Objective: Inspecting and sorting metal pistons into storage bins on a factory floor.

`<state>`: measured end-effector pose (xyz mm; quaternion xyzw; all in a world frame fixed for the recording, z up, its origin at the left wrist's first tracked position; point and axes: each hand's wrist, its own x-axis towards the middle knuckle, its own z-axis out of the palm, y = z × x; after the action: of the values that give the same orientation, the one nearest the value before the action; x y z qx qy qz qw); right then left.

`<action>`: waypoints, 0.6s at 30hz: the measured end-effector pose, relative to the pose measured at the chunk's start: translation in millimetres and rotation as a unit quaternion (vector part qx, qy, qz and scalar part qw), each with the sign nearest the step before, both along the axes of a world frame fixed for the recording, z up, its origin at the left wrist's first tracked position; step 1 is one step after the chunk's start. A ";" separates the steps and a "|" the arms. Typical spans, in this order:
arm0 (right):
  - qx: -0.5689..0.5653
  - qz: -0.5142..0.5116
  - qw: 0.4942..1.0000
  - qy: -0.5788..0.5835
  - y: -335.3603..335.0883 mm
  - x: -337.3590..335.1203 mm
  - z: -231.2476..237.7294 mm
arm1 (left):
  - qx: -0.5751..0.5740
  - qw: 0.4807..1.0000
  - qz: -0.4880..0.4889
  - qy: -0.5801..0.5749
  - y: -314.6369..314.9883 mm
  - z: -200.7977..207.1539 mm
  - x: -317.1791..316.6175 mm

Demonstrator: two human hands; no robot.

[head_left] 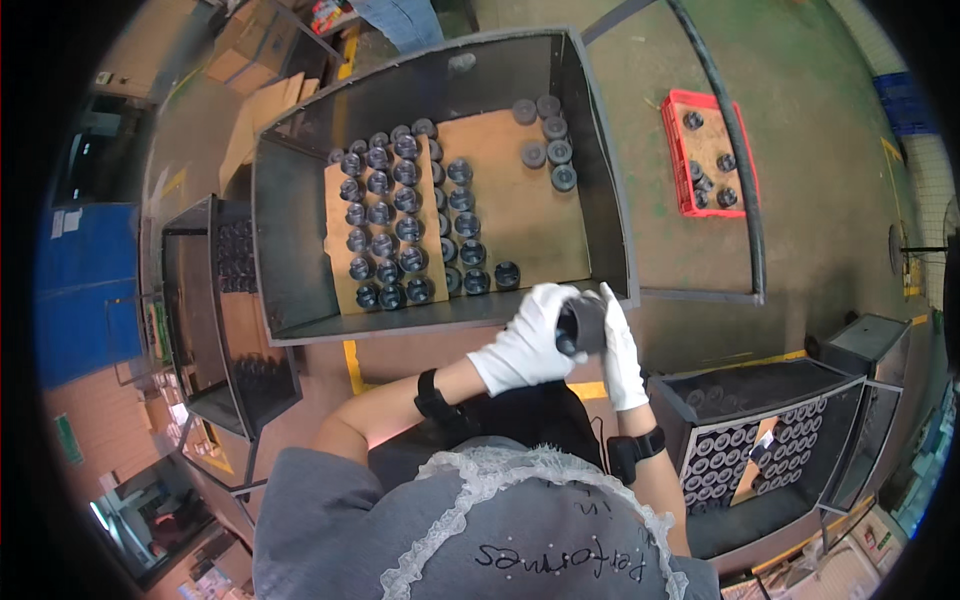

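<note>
Both white-gloved hands are just outside the near wall of a large grey metal bin (440, 322). Between them is a dark metal piston (588, 322). My left hand (535, 340) has its fingers curled round the piston's left side. Straight fingers of my right hand (622, 355) lie along the right side, palm against it. In the bin, rows of dark pistons (408, 228) stand on a brown cardboard sheet (345, 290). More stand to its right on a lower cardboard layer (520, 225), and a small group of pistons (558, 152) is at the far right.
A red crate (742, 185) holding several pistons lies on the floor at right, behind a dark metal rail (735, 130). Another metal bin (690, 430) with rows of pistons stands at lower right. More metal racks (215, 300) are at left, and cardboard boxes (255, 45) at far left.
</note>
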<state>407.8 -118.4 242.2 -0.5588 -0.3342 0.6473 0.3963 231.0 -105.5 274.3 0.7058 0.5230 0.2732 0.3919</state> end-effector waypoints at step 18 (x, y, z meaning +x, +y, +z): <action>-0.025 0.022 0.855 -0.517 187.4 32.3 -217.6 | -0.286 0.853 0.044 0.435 193.9 -530.9 -110.4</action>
<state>440.1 69.1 24.6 -0.8155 -0.4865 0.2815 0.1376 120.6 88.5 -256.6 0.5854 0.7259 -0.2065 0.2963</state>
